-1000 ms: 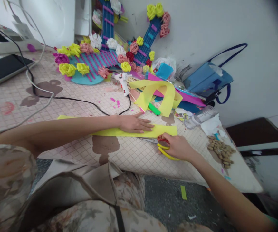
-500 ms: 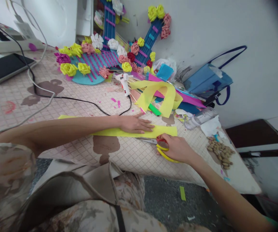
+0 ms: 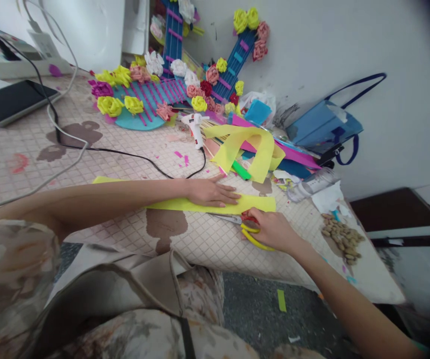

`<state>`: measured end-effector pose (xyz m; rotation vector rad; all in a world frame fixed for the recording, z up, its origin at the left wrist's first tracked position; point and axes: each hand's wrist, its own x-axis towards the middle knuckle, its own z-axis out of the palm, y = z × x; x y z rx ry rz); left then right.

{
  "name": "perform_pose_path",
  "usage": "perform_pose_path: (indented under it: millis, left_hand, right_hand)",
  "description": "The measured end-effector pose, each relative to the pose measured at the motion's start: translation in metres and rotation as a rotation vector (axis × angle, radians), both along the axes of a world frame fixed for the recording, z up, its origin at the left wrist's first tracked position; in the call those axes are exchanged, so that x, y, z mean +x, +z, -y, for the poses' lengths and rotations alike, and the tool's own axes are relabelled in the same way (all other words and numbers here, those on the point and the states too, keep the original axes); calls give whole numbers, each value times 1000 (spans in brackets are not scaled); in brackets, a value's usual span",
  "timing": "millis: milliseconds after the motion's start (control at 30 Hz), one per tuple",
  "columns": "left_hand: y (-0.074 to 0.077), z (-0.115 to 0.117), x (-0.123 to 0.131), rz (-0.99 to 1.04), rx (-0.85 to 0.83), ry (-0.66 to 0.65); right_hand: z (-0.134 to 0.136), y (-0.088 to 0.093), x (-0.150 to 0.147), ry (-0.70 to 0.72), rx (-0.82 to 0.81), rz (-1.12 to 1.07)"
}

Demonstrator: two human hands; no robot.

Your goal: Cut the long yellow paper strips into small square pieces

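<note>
A long folded strip of yellow crepe paper (image 3: 255, 203) lies across the table near its front edge. My left hand (image 3: 212, 192) rests flat on it, fingers stretched out to the right, and the forearm hides part of the strip's left end. In my right hand (image 3: 272, 230) is a pair of scissors (image 3: 252, 233) with red and yellow handles. Their blades point left along the strip's lower edge, resting on or just over the tablecloth. Whether the blades touch the paper I cannot tell.
Behind the strip lie a white glue gun (image 3: 195, 128) with a black cord, a loose yellow paper band (image 3: 263, 144) and a flower-covered blue guitar craft (image 3: 140, 122). Peanuts (image 3: 344, 238) and a plastic bottle (image 3: 310, 187) are at right, a tablet (image 3: 11, 102) at left.
The view has shifted slightly, so the background sits a little farther right. My left hand stays flat on the paper, and the scissors in my right hand have barely moved, slightly left.
</note>
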<state>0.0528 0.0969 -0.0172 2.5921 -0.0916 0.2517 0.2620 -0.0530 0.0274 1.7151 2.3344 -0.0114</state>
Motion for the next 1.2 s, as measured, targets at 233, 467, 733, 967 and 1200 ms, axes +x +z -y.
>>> perform_pose_path:
  millis: [233, 467, 733, 967, 1200]
  left_hand:
    - [6, -6, -8, 22, 62, -8]
    - [17, -4, -47, -84, 117, 74]
    - [4, -2, -54, -41, 112, 76]
    - [3, -1, -54, -46, 158, 89]
    - [2, -1, -53, -36, 187, 87]
  right_hand:
    - [2, 4, -4, -23, 17, -5]
    - [0, 5, -5, -13, 20, -22]
    - [-4, 2, -9, -18, 29, -44]
    - [-9, 1, -15, -11, 21, -52]
    - [-11, 2, -14, -7, -5, -58]
